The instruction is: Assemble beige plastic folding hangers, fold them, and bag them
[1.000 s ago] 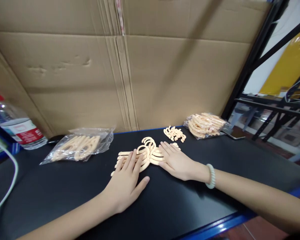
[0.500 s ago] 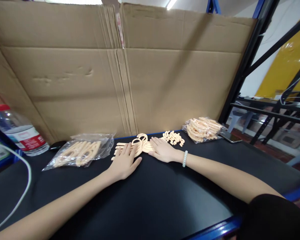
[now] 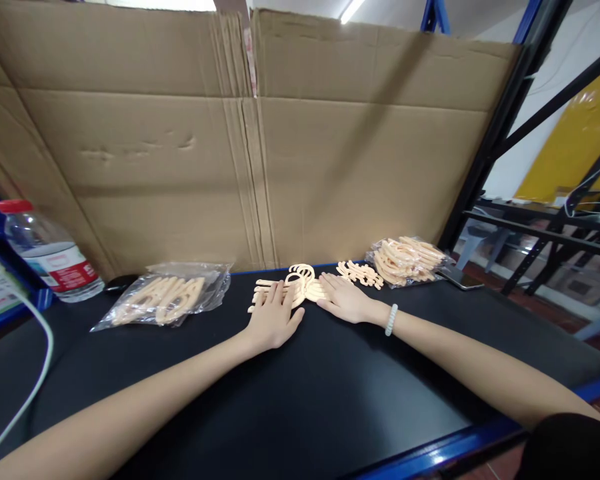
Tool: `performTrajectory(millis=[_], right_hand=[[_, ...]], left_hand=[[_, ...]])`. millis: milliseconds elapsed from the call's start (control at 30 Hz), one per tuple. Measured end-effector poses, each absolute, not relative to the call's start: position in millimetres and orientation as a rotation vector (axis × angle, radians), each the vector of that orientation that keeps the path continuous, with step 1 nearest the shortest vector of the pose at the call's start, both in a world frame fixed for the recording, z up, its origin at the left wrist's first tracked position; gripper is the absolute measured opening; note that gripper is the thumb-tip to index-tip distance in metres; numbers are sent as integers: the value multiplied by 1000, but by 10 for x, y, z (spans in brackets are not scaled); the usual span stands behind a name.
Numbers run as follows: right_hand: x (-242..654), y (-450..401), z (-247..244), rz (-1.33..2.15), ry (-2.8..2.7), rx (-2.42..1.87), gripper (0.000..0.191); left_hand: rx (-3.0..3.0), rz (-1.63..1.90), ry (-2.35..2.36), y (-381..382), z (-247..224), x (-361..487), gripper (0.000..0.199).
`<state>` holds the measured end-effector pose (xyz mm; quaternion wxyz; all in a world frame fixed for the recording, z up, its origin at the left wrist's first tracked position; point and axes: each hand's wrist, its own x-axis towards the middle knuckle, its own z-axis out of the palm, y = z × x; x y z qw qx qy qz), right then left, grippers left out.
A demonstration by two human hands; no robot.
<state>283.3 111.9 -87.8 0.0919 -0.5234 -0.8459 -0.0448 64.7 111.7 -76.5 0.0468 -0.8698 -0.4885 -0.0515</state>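
Several cream-coloured plastic pieces with curved hooks, like small hangers [image 3: 308, 288], lie fanned together on the black table. My left hand [image 3: 274, 319] rests flat with spread fingers on their left part. On their right part lies my right hand [image 3: 347, 299], palm down, fingers stretched out, a pale beaded bracelet on its wrist. The hooks show between and behind the two hands. Beyond my right fingertips, a row of hook ends [image 3: 361, 273] points right. What lies under the palms is hidden.
A clear bag of cream pieces [image 3: 167, 299] lies at the left, another full bag [image 3: 405, 260] at the right beside a phone [image 3: 461, 277]. A water bottle [image 3: 55, 257] and white cable [image 3: 47, 360] are far left. Cardboard [image 3: 180, 153] stands behind.
Both hands and the hanger-like pieces between them have shifted right along the table. The hook ends at the right sit in a tidier row. The view has turned slightly.
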Motion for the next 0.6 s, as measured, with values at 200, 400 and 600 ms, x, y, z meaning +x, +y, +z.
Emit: performTrajectory(millis=[200, 400, 600], right_hand=[[2736, 1126, -874, -154, -2503, -1519, 72], [2715, 987, -840, -190, -2417, -1546, 77], [2683, 945, -757, -344, -2306, -1434, 62]], left_hand=[[-2633, -210, -1497, 1106, -782, 538, 61], [-2634, -323, -1403, 953, -756, 432, 62], [-2773, -420, -1176, 736, -765, 244, 57]])
